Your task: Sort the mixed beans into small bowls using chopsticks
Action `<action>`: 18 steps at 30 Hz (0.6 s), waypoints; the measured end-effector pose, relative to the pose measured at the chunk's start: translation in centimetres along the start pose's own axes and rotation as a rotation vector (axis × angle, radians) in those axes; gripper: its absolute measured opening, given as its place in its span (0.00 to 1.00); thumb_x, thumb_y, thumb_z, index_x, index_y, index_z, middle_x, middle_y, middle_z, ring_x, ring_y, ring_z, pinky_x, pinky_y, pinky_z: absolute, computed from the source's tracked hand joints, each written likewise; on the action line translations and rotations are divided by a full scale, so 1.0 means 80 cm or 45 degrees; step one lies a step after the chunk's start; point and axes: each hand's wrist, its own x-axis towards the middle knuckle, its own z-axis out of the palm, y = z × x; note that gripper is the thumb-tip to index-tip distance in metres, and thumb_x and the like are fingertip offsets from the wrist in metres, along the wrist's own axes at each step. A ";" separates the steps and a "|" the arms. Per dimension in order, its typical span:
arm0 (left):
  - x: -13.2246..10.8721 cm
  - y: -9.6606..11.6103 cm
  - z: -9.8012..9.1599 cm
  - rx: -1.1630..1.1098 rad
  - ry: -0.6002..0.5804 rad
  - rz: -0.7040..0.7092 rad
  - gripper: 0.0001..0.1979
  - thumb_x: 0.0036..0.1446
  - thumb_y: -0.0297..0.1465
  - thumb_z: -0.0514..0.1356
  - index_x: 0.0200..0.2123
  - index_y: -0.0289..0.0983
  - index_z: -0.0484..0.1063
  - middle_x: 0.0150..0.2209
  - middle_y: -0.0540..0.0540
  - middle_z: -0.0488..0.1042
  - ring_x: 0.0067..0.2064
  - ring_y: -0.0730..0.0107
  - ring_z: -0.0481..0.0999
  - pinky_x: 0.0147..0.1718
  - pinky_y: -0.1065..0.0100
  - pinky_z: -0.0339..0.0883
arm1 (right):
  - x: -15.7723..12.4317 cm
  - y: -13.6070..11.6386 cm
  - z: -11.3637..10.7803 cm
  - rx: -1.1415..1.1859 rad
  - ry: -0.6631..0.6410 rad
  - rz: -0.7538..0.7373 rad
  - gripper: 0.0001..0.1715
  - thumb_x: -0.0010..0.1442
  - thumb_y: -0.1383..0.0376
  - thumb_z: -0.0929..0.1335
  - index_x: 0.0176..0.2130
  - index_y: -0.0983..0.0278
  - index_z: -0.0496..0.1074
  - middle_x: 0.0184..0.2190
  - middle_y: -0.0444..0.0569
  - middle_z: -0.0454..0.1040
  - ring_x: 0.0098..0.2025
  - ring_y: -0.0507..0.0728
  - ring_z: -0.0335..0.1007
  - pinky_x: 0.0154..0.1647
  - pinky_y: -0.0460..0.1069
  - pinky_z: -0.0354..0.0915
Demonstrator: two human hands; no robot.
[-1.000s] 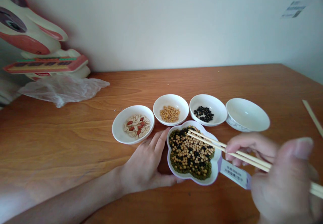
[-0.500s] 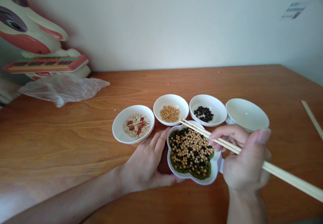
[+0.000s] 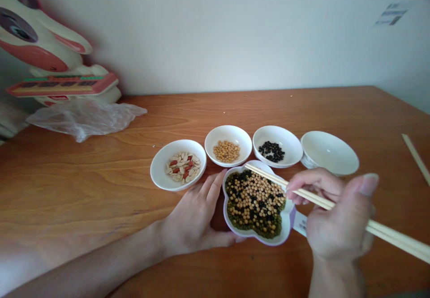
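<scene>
Your right hand (image 3: 339, 226) has drifted rightward, drawing the chopsticks (image 3: 268, 176) back so their tips sit over the far rim of the mixed-bean dish (image 3: 265, 242). Its fingers are closed around the sticks, tips together, with nothing visibly pinched. Your left hand (image 3: 193, 217) lies open, cupped against the dish's left side, steadying it on the tabletop (image 3: 101, 177).

Item 1: left hand (image 3: 193, 219), bare, with slender fingers. The forearm (image 3: 101, 262) is bare along its whole visible length, running to the near left corner, and is blurred at that end.
Item 2: right hand (image 3: 336, 219), bare, seen close and slightly soft. It has a broad thumb (image 3: 363, 190) with a short plain nail. The wrist (image 3: 332, 275) is bare down to the near edge, right of centre.
</scene>
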 end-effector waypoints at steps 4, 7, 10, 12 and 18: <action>0.000 0.000 0.000 -0.004 0.001 -0.012 0.63 0.53 0.55 0.74 0.77 0.38 0.41 0.71 0.27 0.66 0.69 0.36 0.73 0.68 0.40 0.72 | -0.004 0.004 -0.011 -0.006 -0.223 0.065 0.55 0.71 0.31 0.47 0.23 0.61 0.78 0.17 0.51 0.73 0.21 0.56 0.70 0.20 0.49 0.63; -0.001 0.000 0.001 -0.004 -0.001 -0.022 0.63 0.52 0.55 0.74 0.77 0.39 0.43 0.71 0.28 0.67 0.69 0.36 0.74 0.68 0.40 0.72 | -0.009 0.007 -0.012 0.030 -0.386 0.112 0.53 0.73 0.33 0.47 0.25 0.61 0.77 0.19 0.49 0.72 0.22 0.55 0.68 0.21 0.49 0.62; -0.001 0.000 0.001 -0.009 -0.005 -0.021 0.62 0.52 0.55 0.74 0.77 0.39 0.44 0.70 0.28 0.67 0.69 0.35 0.74 0.68 0.40 0.72 | -0.013 0.009 -0.007 0.043 -0.435 0.130 0.51 0.74 0.35 0.48 0.26 0.60 0.77 0.20 0.48 0.72 0.25 0.55 0.68 0.24 0.49 0.61; 0.000 0.000 0.000 -0.010 -0.010 -0.023 0.62 0.52 0.54 0.75 0.77 0.38 0.44 0.70 0.27 0.67 0.68 0.35 0.74 0.68 0.39 0.72 | -0.014 0.011 -0.005 0.044 -0.447 0.136 0.51 0.74 0.35 0.47 0.26 0.60 0.77 0.21 0.48 0.72 0.25 0.55 0.67 0.25 0.49 0.61; 0.001 0.002 -0.002 0.005 -0.025 -0.021 0.61 0.53 0.54 0.75 0.76 0.38 0.44 0.70 0.27 0.67 0.68 0.35 0.74 0.68 0.39 0.71 | -0.015 0.013 -0.005 0.095 -0.489 0.150 0.49 0.75 0.37 0.47 0.27 0.60 0.77 0.21 0.48 0.71 0.26 0.55 0.66 0.26 0.50 0.60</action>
